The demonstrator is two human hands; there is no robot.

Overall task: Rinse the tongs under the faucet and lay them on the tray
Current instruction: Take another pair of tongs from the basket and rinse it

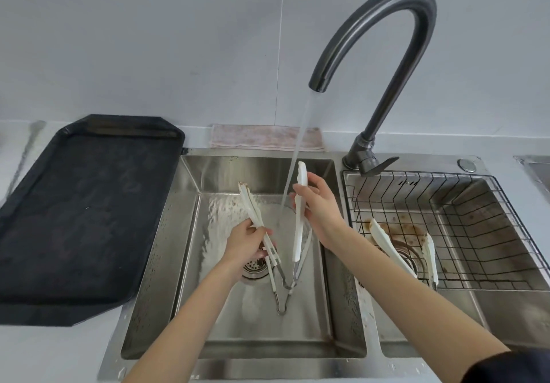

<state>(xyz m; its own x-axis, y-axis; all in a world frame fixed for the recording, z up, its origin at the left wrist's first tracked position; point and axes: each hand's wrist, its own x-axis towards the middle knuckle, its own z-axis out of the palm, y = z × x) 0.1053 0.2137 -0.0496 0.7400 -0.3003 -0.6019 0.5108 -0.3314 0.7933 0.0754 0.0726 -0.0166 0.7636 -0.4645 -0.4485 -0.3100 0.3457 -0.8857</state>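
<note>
White tongs (298,228) with a metal hinge are spread in a V over the left sink basin (190,263), hinge end down. My left hand (247,241) grips the left arm, whose tip is stained brown. My right hand (317,204) grips the right arm near its tip. Water runs from the dark curved faucet (387,40) and falls between the two arms. A black tray (74,219) lies on the counter left of the sink with nothing on it.
The right basin holds a wire basket (476,219) with another white tongs (393,248) lying over a stained drain. A folded cloth (265,136) lies behind the sink. The faucet handle (378,165) sits between the basins.
</note>
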